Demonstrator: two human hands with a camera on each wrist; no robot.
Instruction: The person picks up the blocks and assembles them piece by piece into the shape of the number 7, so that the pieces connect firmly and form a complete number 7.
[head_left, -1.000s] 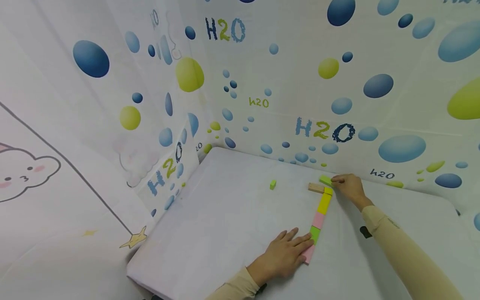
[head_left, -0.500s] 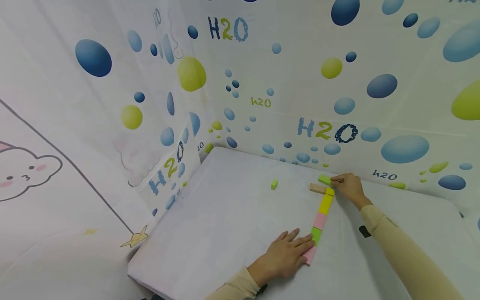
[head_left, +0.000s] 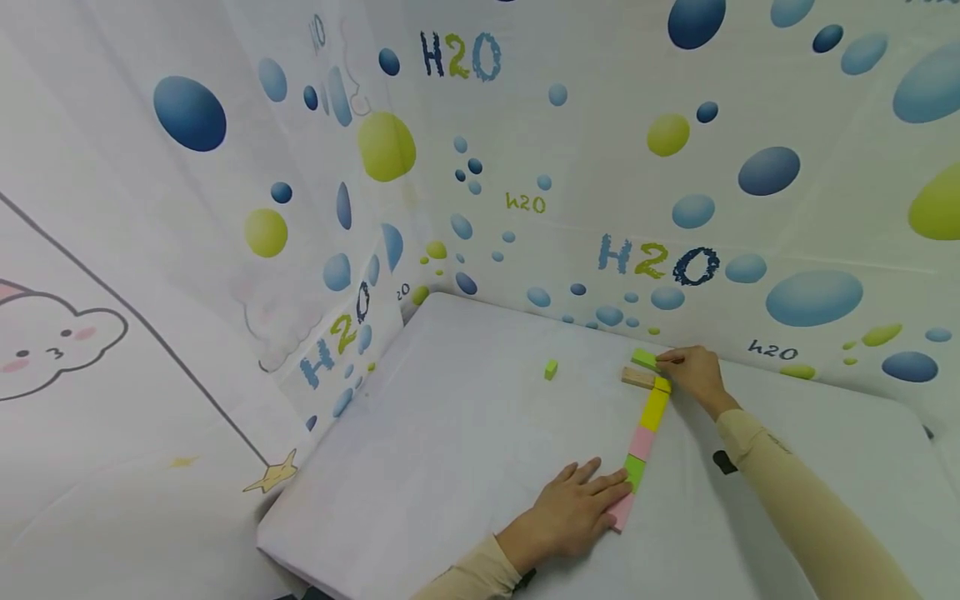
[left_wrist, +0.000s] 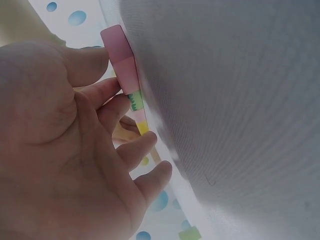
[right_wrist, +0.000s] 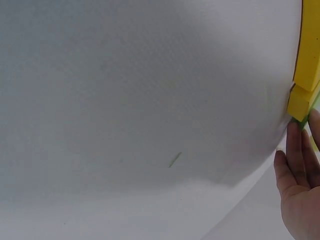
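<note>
In the head view my right hand (head_left: 697, 375) pinches the end of a green block (head_left: 643, 359) behind a plain wooden block (head_left: 637, 377). A row of blocks runs from there toward me: a small yellow block (head_left: 662, 384), a longer yellow block (head_left: 655, 408), a pink block (head_left: 642, 443), a green block and a nearer pink block (left_wrist: 120, 52). My left hand (head_left: 573, 508) lies with fingers spread against the near end of the row, touching the nearer pink block and the green one (head_left: 635, 473). In the right wrist view, fingertips partly hide the pinched block beside the small yellow block (right_wrist: 300, 104).
A small green block (head_left: 551, 369) stands alone left of the row on the white-covered table (head_left: 420, 433). Behind the table rises a curtain (head_left: 555, 250) printed with bubbles and lettering. A dark object (head_left: 724, 462) shows beside the right sleeve.
My right hand has slid the pinched green block a little to the left, along the back of the wooden block. My left hand keeps its place on the row.
</note>
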